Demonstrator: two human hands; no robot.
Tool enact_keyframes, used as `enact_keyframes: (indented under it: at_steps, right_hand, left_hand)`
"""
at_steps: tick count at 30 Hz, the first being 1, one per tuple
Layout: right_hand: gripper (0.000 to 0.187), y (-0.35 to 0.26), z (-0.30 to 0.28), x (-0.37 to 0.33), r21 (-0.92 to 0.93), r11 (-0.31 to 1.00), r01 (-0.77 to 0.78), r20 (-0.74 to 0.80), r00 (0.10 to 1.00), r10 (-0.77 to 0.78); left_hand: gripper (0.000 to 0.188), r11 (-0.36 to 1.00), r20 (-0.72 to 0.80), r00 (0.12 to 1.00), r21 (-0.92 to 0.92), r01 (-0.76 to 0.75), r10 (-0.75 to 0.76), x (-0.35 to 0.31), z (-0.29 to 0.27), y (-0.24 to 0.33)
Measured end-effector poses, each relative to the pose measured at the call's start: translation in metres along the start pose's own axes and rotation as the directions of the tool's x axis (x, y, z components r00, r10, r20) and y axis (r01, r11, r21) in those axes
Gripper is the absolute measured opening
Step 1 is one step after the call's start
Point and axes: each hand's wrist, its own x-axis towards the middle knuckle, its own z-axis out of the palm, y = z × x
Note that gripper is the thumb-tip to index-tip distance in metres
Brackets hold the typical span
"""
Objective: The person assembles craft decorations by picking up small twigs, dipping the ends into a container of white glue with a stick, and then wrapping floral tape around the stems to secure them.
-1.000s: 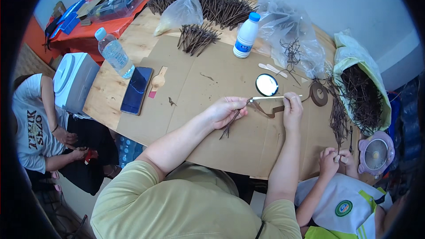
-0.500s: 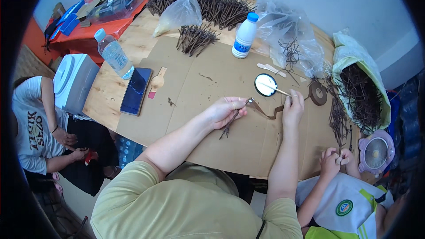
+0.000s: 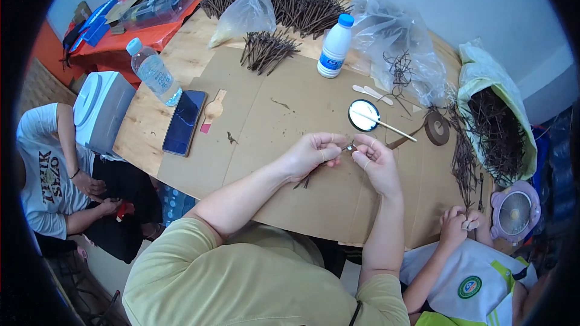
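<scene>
My left hand (image 3: 313, 156) is closed around a small bunch of thin brown stems (image 3: 306, 181), whose ends hang below the fingers. Close beside it, my right hand (image 3: 377, 164) pinches at the top of the bunch, where a small white dab shows. A strip of brown tape (image 3: 413, 135) runs from near the right fingers to its tape roll (image 3: 437, 128). Just beyond the hands sits a round dark-rimmed dish of white paste (image 3: 357, 122). A thin wooden stick (image 3: 396, 129) rests across its rim. The fingers hide exactly how the tape meets the stems.
Cardboard (image 3: 266, 121) covers the table. Around it are a white bottle (image 3: 333, 51), a phone (image 3: 185, 124), a water bottle (image 3: 156, 75), stem bundles (image 3: 266, 53), a sack of twigs (image 3: 495, 127) and a small fan (image 3: 515, 211). Another person's hands (image 3: 460, 223) hold twigs at right; someone sits at left.
My right hand has let go of the stick, leaving it on the dish, and moved left to meet my left hand at the top of the stems.
</scene>
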Motion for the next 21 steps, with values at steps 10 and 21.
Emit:
enact_keyframes:
  at_steps: [10, 21]
  right_hand:
    - [0.015, 0.001, 0.007, -0.002, 0.066, 0.992, -0.107, 0.017, 0.994, 0.106]
    - [0.008, 0.010, 0.019, -0.004, -0.113, 0.992, 0.063, -0.111, 0.991, -0.075]
  left_hand:
    - [0.024, 0.994, -0.089, 0.994, 0.096, -0.055, 0.064, -0.001, 0.006, -0.004]
    - [0.030, 0.278, 0.171, 0.777, 0.869, -0.408, 0.606, -0.003, 0.013, -0.008]
